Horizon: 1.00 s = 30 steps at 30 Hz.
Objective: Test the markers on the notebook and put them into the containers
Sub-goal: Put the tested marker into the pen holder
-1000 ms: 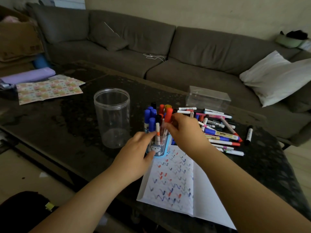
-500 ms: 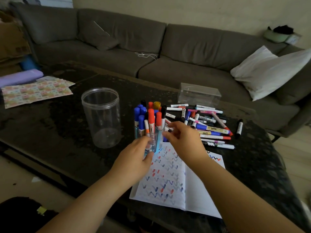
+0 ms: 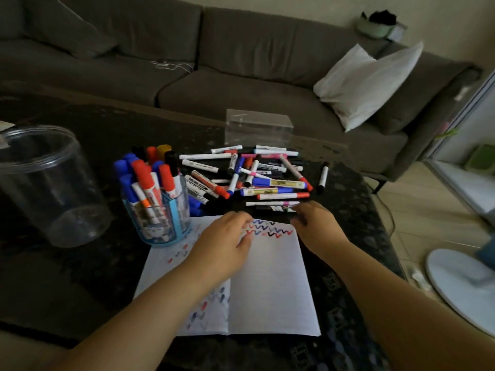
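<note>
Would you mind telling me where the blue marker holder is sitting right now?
In the head view, the blue marker holder stands left of centre on the table, at the notebook's far-left corner, between the clear jar and the loose markers.

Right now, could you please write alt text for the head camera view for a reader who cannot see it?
A person's left hand rests on an open notebook marked with coloured squiggles, while the right hand reaches toward a pile of loose markers on a dark table. A blue cup full of markers and an empty clear jar stand to the left.
</note>
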Each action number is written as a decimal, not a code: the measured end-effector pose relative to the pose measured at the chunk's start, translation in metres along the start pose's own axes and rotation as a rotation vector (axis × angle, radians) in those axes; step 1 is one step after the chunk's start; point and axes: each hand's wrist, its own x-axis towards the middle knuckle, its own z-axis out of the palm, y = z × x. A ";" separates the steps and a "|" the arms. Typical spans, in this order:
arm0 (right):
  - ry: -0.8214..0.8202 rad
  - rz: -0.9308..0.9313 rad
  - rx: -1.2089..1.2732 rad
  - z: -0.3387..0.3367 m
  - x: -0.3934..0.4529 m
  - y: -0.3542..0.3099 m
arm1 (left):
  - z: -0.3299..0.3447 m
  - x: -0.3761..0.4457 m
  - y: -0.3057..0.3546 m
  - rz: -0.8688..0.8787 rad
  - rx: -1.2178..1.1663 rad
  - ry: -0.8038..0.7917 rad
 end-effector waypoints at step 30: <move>-0.664 0.217 1.585 -0.016 -0.104 -0.071 | -0.012 -0.042 0.015 -0.356 -1.104 -0.149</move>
